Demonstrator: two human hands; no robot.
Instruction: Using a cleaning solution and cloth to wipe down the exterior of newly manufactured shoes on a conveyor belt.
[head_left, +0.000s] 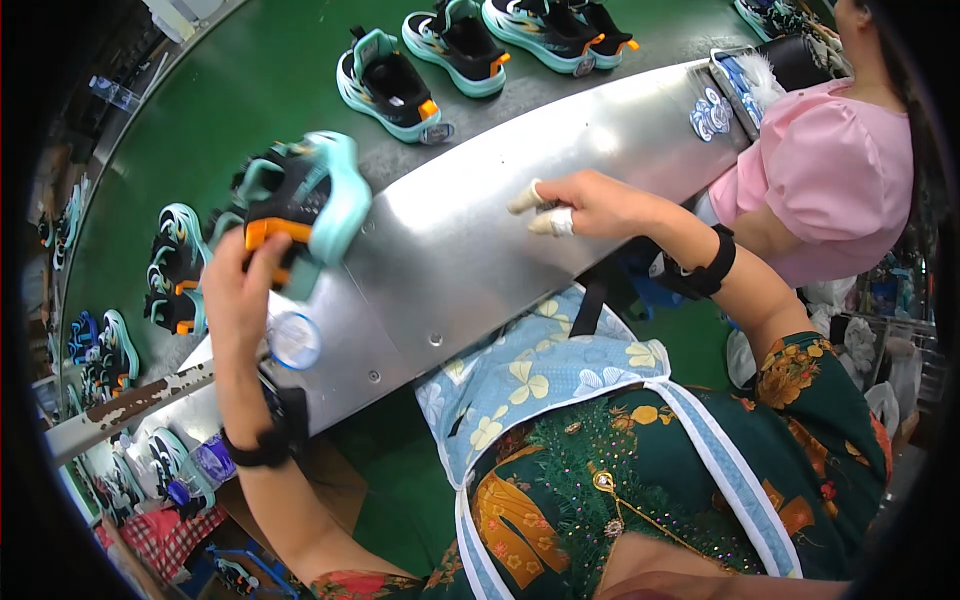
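Note:
My left hand [238,290] grips black sneakers [305,195] with teal soles by their orange heel tabs, above the left part of the metal worktop. Motion smears them; they look like a pair, though I cannot be sure. Over the middle of the metal worktop [480,240], my right hand [595,205] hovers with nothing in it. Its thumb and finger, wearing pale finger covers, reach out leftward with a gap between them. Beneath my left wrist, a round white and blue roll or disc [294,340] lies on the metal.
Several matching sneakers [390,88] stand along the green surface [250,80] beyond the metal. More shoes [180,260] sit at the left. A peeling metal bar [150,395] juts in at lower left. Close by on the right sits a person in a pink top [830,180].

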